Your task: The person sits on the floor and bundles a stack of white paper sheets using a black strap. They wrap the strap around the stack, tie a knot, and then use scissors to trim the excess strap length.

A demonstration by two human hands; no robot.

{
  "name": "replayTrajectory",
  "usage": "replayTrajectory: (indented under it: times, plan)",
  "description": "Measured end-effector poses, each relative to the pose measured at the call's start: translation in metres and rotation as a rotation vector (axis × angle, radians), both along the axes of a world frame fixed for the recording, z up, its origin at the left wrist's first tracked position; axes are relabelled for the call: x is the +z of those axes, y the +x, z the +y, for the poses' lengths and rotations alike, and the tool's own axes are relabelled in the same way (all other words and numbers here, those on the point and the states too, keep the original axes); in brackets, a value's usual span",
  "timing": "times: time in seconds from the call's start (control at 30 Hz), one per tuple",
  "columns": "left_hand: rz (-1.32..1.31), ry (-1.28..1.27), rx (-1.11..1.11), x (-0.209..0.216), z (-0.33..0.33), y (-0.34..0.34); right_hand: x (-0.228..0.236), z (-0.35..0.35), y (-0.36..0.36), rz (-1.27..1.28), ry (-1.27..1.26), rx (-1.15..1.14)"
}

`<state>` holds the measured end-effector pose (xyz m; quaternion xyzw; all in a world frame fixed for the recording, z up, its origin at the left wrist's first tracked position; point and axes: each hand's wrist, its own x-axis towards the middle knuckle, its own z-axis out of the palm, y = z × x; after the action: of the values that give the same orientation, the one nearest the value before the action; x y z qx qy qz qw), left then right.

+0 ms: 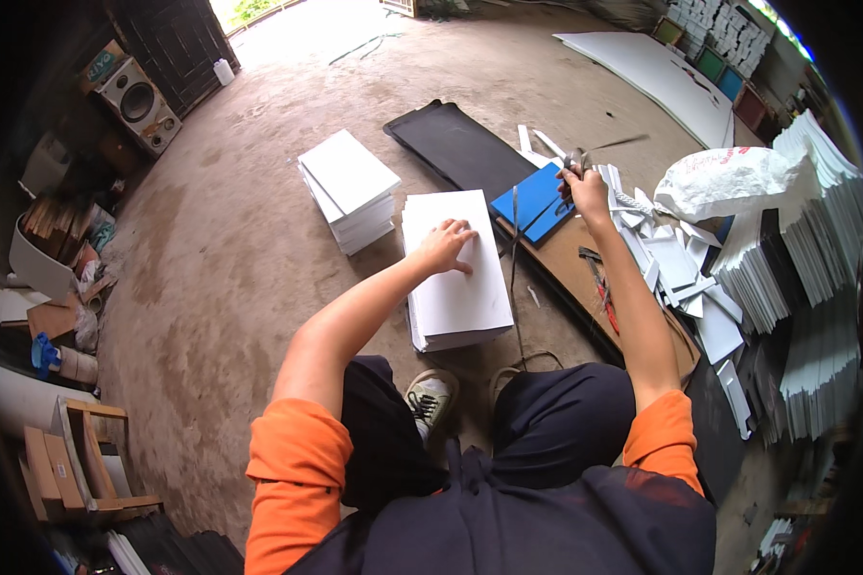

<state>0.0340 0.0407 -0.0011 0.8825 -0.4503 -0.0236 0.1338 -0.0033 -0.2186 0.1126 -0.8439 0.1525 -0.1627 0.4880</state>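
My left hand (444, 246) lies with its fingers apart on top of a stack of white sheets (462, 305) in front of my feet. To the right, my right hand (585, 192) is closed on a thin dark strap (539, 218), with loops bunched above the fingers and a motion-blurred end at the right. More strap hangs down along the stack's right side and curls on the floor. Below that hand is a blue panel (532, 203) on a brown board (571, 257). A second white stack (349, 182) stands beyond the first, to the left.
A red-handled tool (604, 299) lies on the board. White offcuts (676, 264), a white sack (734, 182) and stacked sheets (820, 249) crowd the right. A black sheet (460, 144) extends ahead. A speaker (136, 101) and wooden frames (96, 450) stand left.
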Motion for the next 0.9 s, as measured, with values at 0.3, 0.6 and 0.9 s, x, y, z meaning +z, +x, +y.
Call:
replayTrajectory:
  times: [0.3, 0.6, 0.9]
  plan:
    - [-0.062, -0.004, -0.065, 0.004, 0.015, -0.012, -0.065, -0.033, -0.043, 0.454, -0.655, 0.035]
    - [0.066, -0.028, 0.471, -0.013, 0.063, -0.023, -0.093, -0.028, -0.037, 0.411, -0.723, 0.427]
    - [1.056, -0.328, 1.015, -0.079, 0.124, -0.059, -0.118, 0.0, -0.017, 0.509, -0.635, 0.452]
